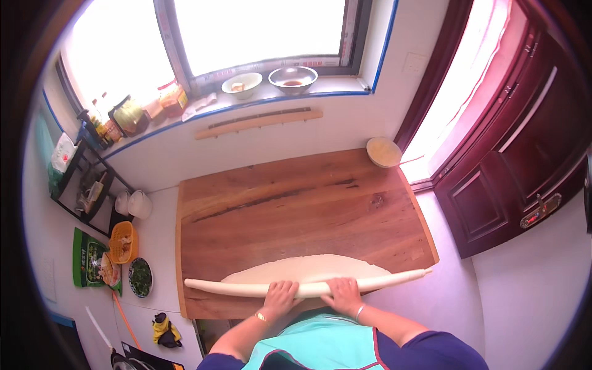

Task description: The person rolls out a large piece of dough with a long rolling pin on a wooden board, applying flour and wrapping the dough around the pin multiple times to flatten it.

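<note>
Teal apron with dark-red piping over a navy short-sleeved top — a thin bracelet at each wrist.

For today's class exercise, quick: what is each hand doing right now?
Left hand: fingers curled over the long rolling pin.
Right hand: pressed on the same pin.

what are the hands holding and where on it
Both the left hand and right hand press palms-down on the middle of a long pale rolling pin, with the dough sheet on the wooden board.

Smooth pale dough sheet (308, 269) on a matt, grainy wooden board (296, 203); rolling pin (308, 287) probably wood.
</note>
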`<control>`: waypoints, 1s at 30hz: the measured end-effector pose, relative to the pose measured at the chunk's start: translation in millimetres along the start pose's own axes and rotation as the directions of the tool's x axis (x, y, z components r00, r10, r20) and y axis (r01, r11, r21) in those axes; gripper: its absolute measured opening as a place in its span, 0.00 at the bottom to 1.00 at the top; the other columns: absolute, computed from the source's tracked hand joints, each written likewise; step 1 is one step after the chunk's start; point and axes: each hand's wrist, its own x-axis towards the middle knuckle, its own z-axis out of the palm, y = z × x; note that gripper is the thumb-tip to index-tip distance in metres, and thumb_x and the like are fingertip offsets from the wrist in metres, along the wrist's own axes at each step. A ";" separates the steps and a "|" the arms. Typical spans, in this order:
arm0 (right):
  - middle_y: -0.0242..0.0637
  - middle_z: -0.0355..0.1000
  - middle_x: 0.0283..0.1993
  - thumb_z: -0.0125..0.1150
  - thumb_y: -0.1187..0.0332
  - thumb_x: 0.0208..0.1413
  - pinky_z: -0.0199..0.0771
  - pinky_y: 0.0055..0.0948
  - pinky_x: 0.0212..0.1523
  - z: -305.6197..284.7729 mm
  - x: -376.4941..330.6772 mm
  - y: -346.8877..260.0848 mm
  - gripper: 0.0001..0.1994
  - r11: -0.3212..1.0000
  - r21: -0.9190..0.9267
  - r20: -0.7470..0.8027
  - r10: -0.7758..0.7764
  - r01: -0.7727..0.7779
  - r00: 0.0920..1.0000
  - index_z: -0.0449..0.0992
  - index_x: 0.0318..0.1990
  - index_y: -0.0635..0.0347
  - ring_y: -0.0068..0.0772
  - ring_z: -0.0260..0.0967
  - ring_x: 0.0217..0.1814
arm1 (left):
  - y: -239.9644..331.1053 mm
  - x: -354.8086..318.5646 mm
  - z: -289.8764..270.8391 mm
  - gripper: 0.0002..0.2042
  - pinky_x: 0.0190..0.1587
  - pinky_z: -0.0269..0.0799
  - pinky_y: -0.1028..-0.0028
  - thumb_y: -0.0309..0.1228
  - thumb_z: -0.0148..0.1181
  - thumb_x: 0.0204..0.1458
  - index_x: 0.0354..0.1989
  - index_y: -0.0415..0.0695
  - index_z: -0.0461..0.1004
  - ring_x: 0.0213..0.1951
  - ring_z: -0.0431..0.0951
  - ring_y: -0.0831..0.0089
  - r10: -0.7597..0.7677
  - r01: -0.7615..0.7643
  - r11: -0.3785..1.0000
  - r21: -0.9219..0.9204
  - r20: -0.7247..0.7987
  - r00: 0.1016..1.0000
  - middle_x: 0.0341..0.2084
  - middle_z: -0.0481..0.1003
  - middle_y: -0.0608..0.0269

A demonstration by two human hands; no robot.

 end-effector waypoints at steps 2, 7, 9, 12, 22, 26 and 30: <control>0.43 0.66 0.59 0.54 0.45 0.55 0.55 0.49 0.60 13.1 41.8 23.3 0.27 0.997 -0.054 -0.010 0.056 -0.057 0.998 0.72 0.56 0.53 0.46 0.60 0.60 | -22.4 43.6 -16.8 0.26 0.52 0.62 0.56 0.48 0.62 0.48 0.54 0.50 0.70 0.51 0.69 0.59 0.066 -0.064 0.997 0.035 -0.091 0.994 0.48 0.70 0.58; 0.40 0.64 0.62 0.55 0.54 0.56 0.56 0.48 0.61 24.9 107.8 3.3 0.24 0.991 -0.090 -0.085 -0.107 0.099 0.991 0.70 0.58 0.54 0.41 0.57 0.65 | -25.4 84.2 -7.3 0.23 0.60 0.55 0.50 0.47 0.56 0.53 0.56 0.52 0.70 0.58 0.66 0.60 -0.045 0.021 0.998 -0.062 -0.413 0.910 0.55 0.68 0.57; 0.38 0.63 0.63 0.59 0.56 0.52 0.54 0.46 0.65 37.5 81.5 -27.3 0.30 0.997 -0.080 -0.212 -0.037 0.020 0.977 0.64 0.64 0.51 0.38 0.57 0.66 | -16.8 53.4 27.7 0.23 0.62 0.51 0.48 0.44 0.57 0.51 0.56 0.52 0.70 0.58 0.65 0.60 -0.086 0.098 0.995 0.013 -0.378 0.922 0.55 0.68 0.58; 0.35 0.71 0.51 0.56 0.56 0.53 0.59 0.47 0.59 5.5 120.3 -27.4 0.18 0.994 -0.091 -0.178 -0.069 0.053 0.982 0.73 0.50 0.51 0.37 0.63 0.59 | -42.6 82.3 12.3 0.21 0.64 0.50 0.48 0.42 0.56 0.51 0.55 0.52 0.71 0.57 0.65 0.59 0.000 0.053 0.991 0.120 -0.400 0.916 0.51 0.70 0.57; 0.36 0.70 0.54 0.58 0.54 0.53 0.53 0.51 0.64 28.5 200.0 32.9 0.22 0.992 -0.117 -0.309 0.007 -0.045 0.951 0.73 0.54 0.49 0.40 0.61 0.63 | -69.4 149.4 2.0 0.22 0.66 0.47 0.49 0.41 0.54 0.55 0.59 0.52 0.69 0.60 0.64 0.60 -0.216 0.232 0.973 0.005 -0.342 0.914 0.53 0.69 0.60; 0.32 0.72 0.32 0.52 0.60 0.55 0.61 0.47 0.48 12.9 280.1 66.2 0.09 0.997 -0.076 -0.212 0.006 -0.023 0.977 0.75 0.32 0.53 0.38 0.68 0.43 | -116.6 229.2 -27.8 0.19 0.66 0.49 0.52 0.39 0.53 0.56 0.56 0.50 0.72 0.56 0.67 0.58 -0.202 0.203 0.979 -0.025 -0.277 0.939 0.49 0.71 0.59; 0.34 0.72 0.38 0.53 0.60 0.55 0.58 0.50 0.56 -13.0 299.4 84.7 0.09 0.995 0.027 -0.346 0.100 -0.097 0.933 0.76 0.35 0.54 0.40 0.67 0.50 | -156.4 218.4 -24.0 0.15 0.63 0.53 0.49 0.39 0.53 0.56 0.49 0.49 0.74 0.55 0.68 0.59 -0.344 0.362 0.932 -0.011 -0.342 0.875 0.47 0.73 0.59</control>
